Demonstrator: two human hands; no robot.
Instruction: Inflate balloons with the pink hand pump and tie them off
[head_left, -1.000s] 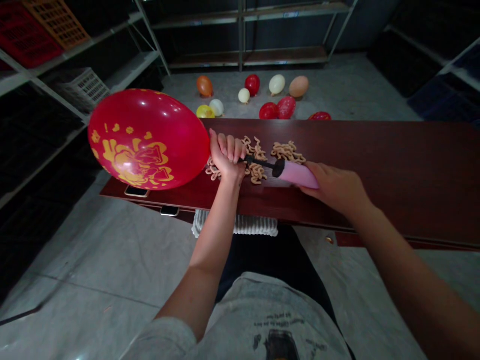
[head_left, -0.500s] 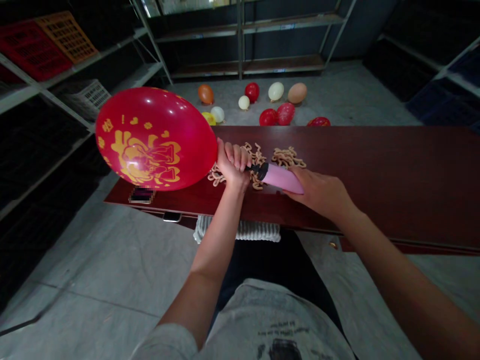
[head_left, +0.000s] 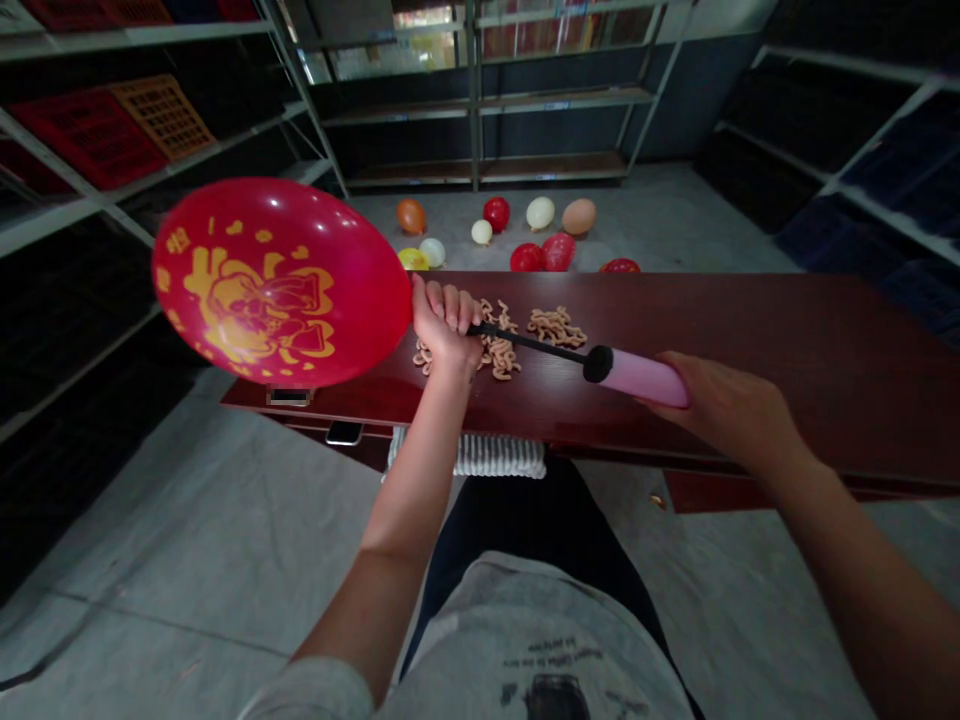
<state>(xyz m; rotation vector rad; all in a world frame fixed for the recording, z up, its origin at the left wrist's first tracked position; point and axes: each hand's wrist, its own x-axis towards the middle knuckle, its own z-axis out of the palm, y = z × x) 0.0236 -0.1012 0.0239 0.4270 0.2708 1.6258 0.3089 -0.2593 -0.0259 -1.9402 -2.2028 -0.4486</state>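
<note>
A large inflated red balloon (head_left: 285, 285) with yellow printed figures points its neck at my left hand (head_left: 448, 322). That hand is closed around the balloon's neck and the nozzle end of a balloon pump; the exact join is hidden by my fingers. The pump's thin black rod (head_left: 536, 345) is drawn out toward the right. My right hand (head_left: 720, 405) is wrapped round the far end of the pink pump barrel (head_left: 641, 377). Beneath the pump, two heaps of uninflated beige long balloons lie on the dark red table: a nearer pile (head_left: 499, 350) and a farther pile (head_left: 556, 327).
Several inflated balloons, among them an orange balloon (head_left: 411, 216) and a white balloon (head_left: 540, 213), lie on the floor beyond the table (head_left: 712, 330). A phone (head_left: 344, 433) rests below its front edge. Metal shelves (head_left: 555, 100) with crates (head_left: 161, 115) stand around.
My right hand has pulled the pink barrel away to the right, so a long stretch of black rod shows. My left hand still grips the balloon's neck. The camera view has tilted up slightly.
</note>
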